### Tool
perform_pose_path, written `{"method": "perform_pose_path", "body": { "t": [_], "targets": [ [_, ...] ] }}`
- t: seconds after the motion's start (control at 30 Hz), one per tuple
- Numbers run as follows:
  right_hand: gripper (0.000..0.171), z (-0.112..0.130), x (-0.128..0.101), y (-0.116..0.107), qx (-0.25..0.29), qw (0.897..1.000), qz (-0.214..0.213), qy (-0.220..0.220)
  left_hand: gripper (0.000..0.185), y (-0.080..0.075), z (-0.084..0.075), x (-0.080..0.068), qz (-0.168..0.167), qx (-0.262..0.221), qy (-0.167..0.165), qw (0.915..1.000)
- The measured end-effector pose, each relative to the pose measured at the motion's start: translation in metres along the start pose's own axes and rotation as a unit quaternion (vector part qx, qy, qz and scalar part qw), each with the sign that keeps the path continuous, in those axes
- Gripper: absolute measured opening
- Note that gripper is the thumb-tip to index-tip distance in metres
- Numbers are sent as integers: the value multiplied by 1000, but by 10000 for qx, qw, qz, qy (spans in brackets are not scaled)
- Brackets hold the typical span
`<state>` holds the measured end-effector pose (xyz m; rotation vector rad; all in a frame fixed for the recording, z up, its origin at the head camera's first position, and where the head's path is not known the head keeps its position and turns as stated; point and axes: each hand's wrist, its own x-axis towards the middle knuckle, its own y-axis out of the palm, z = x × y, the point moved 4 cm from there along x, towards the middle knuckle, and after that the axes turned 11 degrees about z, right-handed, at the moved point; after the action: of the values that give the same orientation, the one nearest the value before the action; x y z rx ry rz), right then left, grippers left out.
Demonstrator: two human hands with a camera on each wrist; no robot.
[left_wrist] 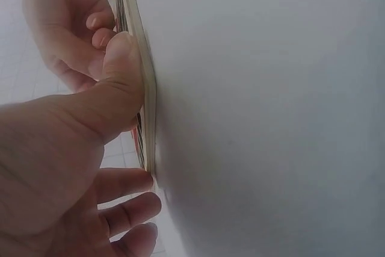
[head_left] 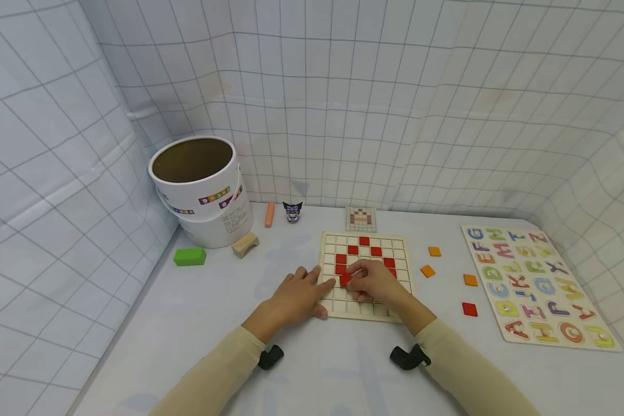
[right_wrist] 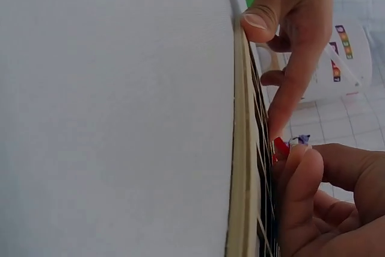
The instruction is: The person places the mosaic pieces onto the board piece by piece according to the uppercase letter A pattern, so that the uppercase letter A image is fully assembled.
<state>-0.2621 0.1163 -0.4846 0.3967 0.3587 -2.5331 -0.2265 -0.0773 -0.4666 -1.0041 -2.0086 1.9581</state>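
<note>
Two hands meet over a wooden grid board [head_left: 366, 274] lying flat on a white table [head_left: 197, 323]. The right hand [head_left: 377, 283] pinches a small red square tile [head_left: 345, 279] between its curled fingertips, holding it just above a cell near the board's left side; the right wrist view shows the tile's red edge at the fingertips [right_wrist: 295, 167], just off the board's surface. The left hand [head_left: 296, 297] lies flat with relaxed fingers, steadying the board's left edge: its thumb [left_wrist: 123, 82] presses against the board's rim and the other fingers rest on the table beside it.

Several red tiles already sit in the grid, forming a partial outline (roughly a ring) around the upper middle cells. Behind the board, a small pattern card [head_left: 360, 219] lies on the table. To the right, well apart from the board, lie three loose orange tiles [head_left: 427, 271] and one loose red tile [head_left: 469, 309]. Farther right is a wooden alphabet puzzle [head_left: 535, 283] with coloured letters.

To the left stand a white cylindrical tub [head_left: 200, 188], open on top, with a wooden arch block [head_left: 245, 244] and a green block [head_left: 189, 256] near it. An orange cylinder [head_left: 269, 214] and a small toy figure [head_left: 293, 212] stand by the back wall.
</note>
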Motion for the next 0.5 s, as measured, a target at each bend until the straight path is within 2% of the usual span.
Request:
{"method": "perform_pose_path", "body": {
  "t": [0.23,0.5],
  "targets": [
    [22,7,6,10,-1187,9920,-418,-5,79,2,1,-1,-104,32,-11,9999],
    [25,9,0,9,-1523,9870,-489,-136,78,3,1,-1,-175,8,27,9998]
  ]
}}
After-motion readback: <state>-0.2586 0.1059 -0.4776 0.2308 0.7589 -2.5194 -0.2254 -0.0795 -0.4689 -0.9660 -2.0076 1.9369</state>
